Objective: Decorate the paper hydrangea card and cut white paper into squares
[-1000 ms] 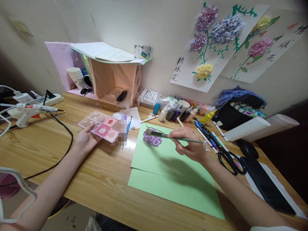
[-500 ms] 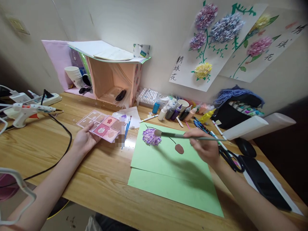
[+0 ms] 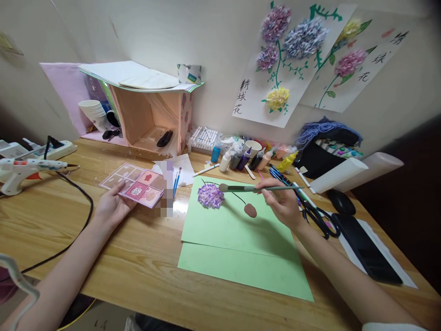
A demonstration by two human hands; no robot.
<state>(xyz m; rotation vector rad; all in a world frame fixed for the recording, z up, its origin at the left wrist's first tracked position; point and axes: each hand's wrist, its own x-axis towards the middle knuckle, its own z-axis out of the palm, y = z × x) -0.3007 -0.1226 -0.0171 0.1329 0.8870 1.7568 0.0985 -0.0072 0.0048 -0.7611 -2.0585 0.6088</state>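
My left hand is closed on an opened pink makeup palette, thumb on top and fingers beneath. Its pans are pink and red, and the lid has windows. In my right hand is a long green-handled makeup brush, pinched between thumb and fingers. The soft brush head is at the right edge of a purple-and-white textured flower on green paper; whether it touches cannot be told. A drawn dark stem runs from the flower to a brown oval on the same paper.
Paint bottles and markers line the wall side. Thin brushes lie by the palette. Black scissors and a phone are at right. A glue gun with a black cable is at left, near a peach box.
The whole view has shifted, moving everything somewhat left. Both hands keep their holds; the brush head has moved slightly relative to the flower, toward its right upper edge.
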